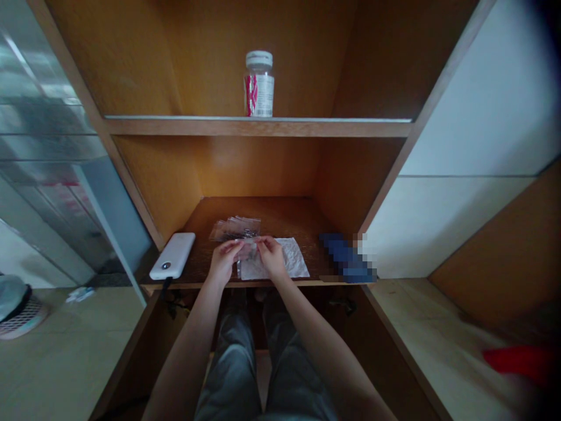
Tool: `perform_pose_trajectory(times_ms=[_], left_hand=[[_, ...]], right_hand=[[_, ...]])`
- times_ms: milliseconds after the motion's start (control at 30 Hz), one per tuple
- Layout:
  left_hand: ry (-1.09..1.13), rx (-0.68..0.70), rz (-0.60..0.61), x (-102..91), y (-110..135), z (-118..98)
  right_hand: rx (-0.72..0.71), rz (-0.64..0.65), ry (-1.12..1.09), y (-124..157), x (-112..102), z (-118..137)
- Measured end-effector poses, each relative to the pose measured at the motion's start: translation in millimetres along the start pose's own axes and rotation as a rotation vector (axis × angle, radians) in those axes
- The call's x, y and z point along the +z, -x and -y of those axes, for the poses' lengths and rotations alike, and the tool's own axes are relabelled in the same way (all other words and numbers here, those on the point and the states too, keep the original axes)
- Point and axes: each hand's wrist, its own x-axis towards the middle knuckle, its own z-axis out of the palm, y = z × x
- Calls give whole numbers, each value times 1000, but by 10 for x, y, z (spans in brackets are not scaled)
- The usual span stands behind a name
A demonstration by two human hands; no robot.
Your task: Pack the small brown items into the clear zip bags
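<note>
My left hand (224,257) and my right hand (270,255) meet over the front of a dark wooden shelf (280,216), fingers pinched on a small clear plastic bag (248,250) between them. Under the hands lies a white paper sheet (293,258). Just behind them sits a small pile of clear plastic bags (234,227). What is in the held bag is too small to make out.
A white power bank (173,255) with a cable lies at the shelf's left front. A blurred blue object (346,257) lies at the right. A jar with a white lid (259,83) stands on the upper shelf. A red thing (517,358) lies on the floor right.
</note>
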Motion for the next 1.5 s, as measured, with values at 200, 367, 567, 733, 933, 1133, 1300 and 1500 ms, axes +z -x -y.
perform_pose_trajectory(times_ms=[200,367,567,733,933,1133,1300,1500], left_hand=[[-6,13,-8,5,1,-3],[-56,24,25,-15,-14,24],[-77,30,12,-44,-34,68],[-93,48,1,-57,-43,92],[-84,58,8,-64,-43,98],[-103,57,-7,-72,-55,115],[-119,68,-14,-57,-46,109],[-140,65,-17,-48,-34,96]], right_hand=[[-62,73,41,30,-10,46],[-79,92,47,45,-10,69],[-87,113,58,43,-7,43],[-123,149,86,48,-8,72],[-128,166,110,63,-10,125],[-126,168,96,69,-7,126],[-125,171,99,75,-3,109],[-131,164,111,81,-9,107]])
